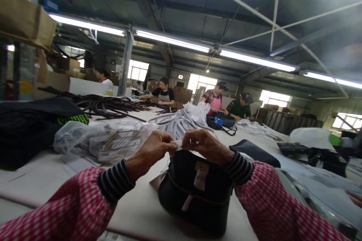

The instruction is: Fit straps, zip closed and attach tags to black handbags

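Observation:
A black handbag [195,192] with a gold clasp stands on the white table [34,180] right in front of me. Above its top, my left hand [151,150] and my right hand [205,145] pinch the two ends of a small white paper tag [177,144]. Both hands are closed on it. A thin string hangs from the tag toward the bag. Another white label hangs on the bag's front below the clasp.
A clear plastic bag of paper tags [104,141] lies to the left, beside black fabric [31,124] and dark straps [110,107]. White wrappers [181,120] are piled ahead. Other people [164,92] work at the far end. More black bags [311,154] lie right.

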A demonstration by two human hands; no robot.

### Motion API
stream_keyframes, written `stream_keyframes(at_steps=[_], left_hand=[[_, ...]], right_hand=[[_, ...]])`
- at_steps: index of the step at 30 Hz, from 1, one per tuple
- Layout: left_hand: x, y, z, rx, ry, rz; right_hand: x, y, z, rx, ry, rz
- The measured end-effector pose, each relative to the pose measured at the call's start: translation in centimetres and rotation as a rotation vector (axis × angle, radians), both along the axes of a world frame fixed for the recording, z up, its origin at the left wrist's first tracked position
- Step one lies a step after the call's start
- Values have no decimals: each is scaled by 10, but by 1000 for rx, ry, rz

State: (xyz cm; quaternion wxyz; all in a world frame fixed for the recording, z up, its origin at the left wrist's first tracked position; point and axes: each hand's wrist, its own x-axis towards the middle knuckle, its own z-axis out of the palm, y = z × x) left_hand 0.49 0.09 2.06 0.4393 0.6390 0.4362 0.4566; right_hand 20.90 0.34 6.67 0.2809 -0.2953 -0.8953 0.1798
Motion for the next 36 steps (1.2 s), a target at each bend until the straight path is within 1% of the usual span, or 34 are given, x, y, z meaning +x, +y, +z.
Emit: stream_keyframes(at_steps=[2,4,9,13,17,20,23,27,33,36], left_hand=[[0,0,4,-10,33,-16],[0,-1,9,-17,73,-28],[-1,-6,24,136,275,31],[2,-7,29,150,388,-49],[6,-4,31,128,369,-69],[6,-4,33,50,331,-89],[5,-6,34,-5,284,-104],[3,-6,36,1,302,-124],[3,-8,37,-13,290,-120],[2,-10,37,-28,275,-123]], right_hand=[[2,3,0,-82,39,20],[2,4,0,-111,56,23],[3,4,0,-128,88,65],[4,5,-3,-109,99,76],[5,6,-6,-114,147,60],[5,7,-8,-106,186,62],[5,7,-9,-60,177,61],[4,5,-8,7,149,73],[4,5,-7,20,125,69],[4,6,-8,52,110,58]])
